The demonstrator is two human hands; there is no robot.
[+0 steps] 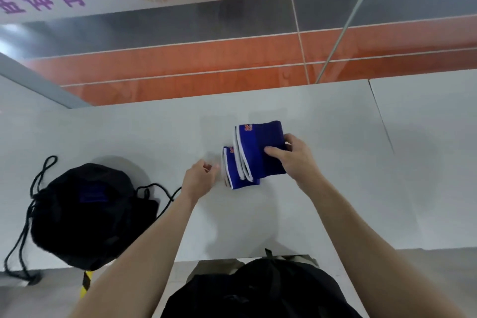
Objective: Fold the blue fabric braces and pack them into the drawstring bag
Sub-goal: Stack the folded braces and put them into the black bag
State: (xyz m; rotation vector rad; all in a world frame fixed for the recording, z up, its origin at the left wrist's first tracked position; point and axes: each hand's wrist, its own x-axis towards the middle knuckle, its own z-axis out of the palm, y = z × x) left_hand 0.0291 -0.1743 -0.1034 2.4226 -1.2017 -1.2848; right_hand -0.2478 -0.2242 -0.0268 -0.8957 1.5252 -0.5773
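Two folded blue fabric braces with white edging lie on the white table (335, 162). The larger brace (258, 144) rests partly on top of the smaller brace (236, 173). My right hand (296, 160) grips the larger brace at its right edge, thumb on top. Just left of the smaller brace, my left hand (200, 178) hovers with fingers loosely curled and holds nothing; whether it touches the brace is unclear. The black drawstring bag (85, 214) sits at the table's front left, its cords trailing around it.
An orange and grey tiled wall (206, 59) rises behind the table's far edge, with a white banner above. A thin metal pole (343, 31) leans at the back right. A seam (382, 116) splits the tabletop on the right.
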